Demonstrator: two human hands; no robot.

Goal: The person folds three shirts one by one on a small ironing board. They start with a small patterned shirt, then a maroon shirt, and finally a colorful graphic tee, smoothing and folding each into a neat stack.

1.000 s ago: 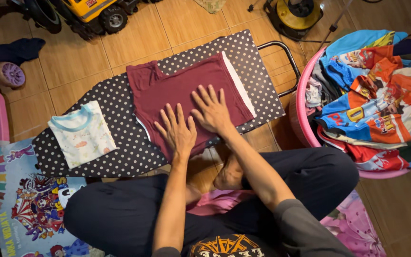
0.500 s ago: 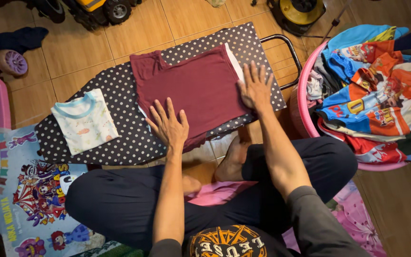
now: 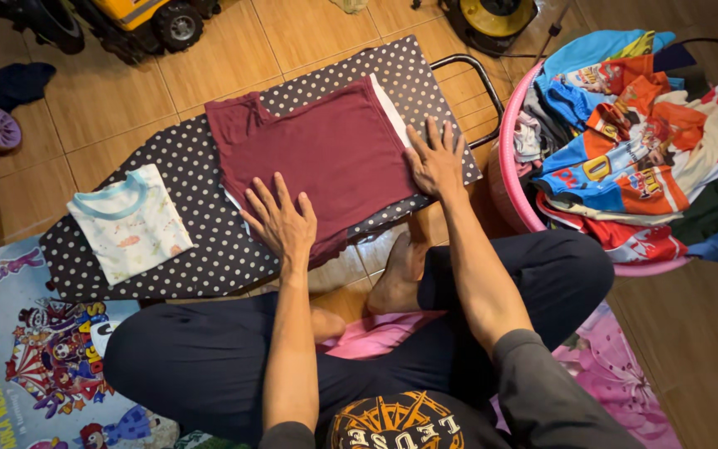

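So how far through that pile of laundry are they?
Early on, it seems. One small white shirt lies folded on the dotted ironing board. Both hands, left hand and right hand, press flat on a maroon shirt spread on the board. The pink basket beside it is heaped with unfolded clothes.

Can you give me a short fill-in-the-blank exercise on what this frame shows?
1. Both hands lie flat on a garment of ____ colour.
2. The ironing board cover is black with white ____.
3. The small folded shirt lies nearer the ____ hand than the right hand.
4. The heaped clothes sit in a ____ basket.

Missing words: maroon; dots; left; pink
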